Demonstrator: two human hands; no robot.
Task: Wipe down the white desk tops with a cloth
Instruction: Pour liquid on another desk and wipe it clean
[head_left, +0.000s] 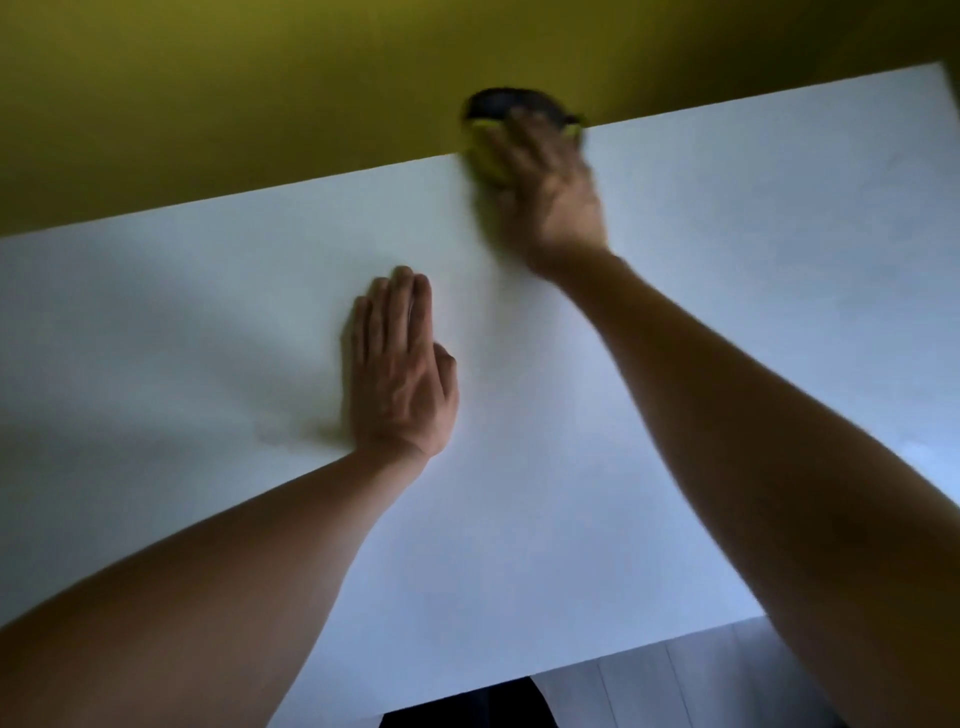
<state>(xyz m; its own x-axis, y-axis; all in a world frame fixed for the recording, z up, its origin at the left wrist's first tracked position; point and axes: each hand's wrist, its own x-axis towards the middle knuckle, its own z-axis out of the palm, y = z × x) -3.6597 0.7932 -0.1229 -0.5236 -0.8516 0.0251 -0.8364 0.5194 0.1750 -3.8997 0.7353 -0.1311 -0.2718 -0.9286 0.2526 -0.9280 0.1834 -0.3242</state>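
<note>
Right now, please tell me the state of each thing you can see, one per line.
left hand: flat on the desk, fingers straight.
right hand: pressing the cloth, blurred.
cloth: yellow-green, under the right hand at the far edge.
white desk top: bare.
dark object: at the far edge, blurred.

The left hand (400, 369) is lying flat on the white desk top (208, 332), fingers straight and together, pointing toward the far edge. The right hand (550, 192), blurred, is pressing a yellow-green cloth (485, 156) against the desk top right at that far edge, where the surface is meeting a yellow wall (234, 88). A dark rounded object (498, 104), too blurred to identify, is showing just beyond the cloth at the edge.
</note>
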